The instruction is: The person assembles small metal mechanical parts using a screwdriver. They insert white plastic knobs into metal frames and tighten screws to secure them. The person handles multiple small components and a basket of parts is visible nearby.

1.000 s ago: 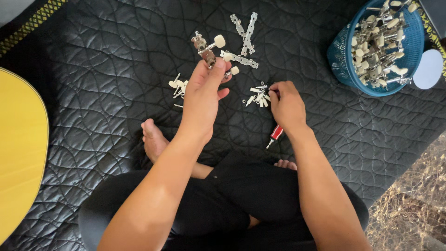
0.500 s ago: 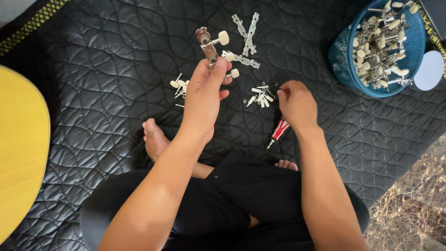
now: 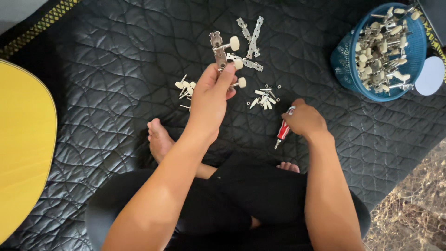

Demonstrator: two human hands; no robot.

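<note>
My left hand (image 3: 211, 95) holds up a metal tuning-machine strip (image 3: 219, 50) with cream knobs, gripped at its lower end. My right hand (image 3: 304, 120) rests low on the black quilted mat (image 3: 116, 69), its fingers closing around the red-and-white handle of a small screwdriver (image 3: 282, 132) whose tip points toward me. Between the hands lies a small heap of screws and metal posts (image 3: 265, 97). A few loose cream-knobbed pegs (image 3: 185, 87) lie left of my left hand. Bare metal plates (image 3: 251, 37) lie crossed farther away.
A blue plastic basket (image 3: 346, 65) full of tuner parts stands at the far right, with a white round lid (image 3: 429, 76) beside it. A yellow guitar body (image 3: 23, 148) fills the left edge. My crossed legs and bare foot (image 3: 159, 139) are close in front.
My left hand has raised the tuner strip and brought it upright. My right hand slid down from the heap of screws onto the screwdriver.
</note>
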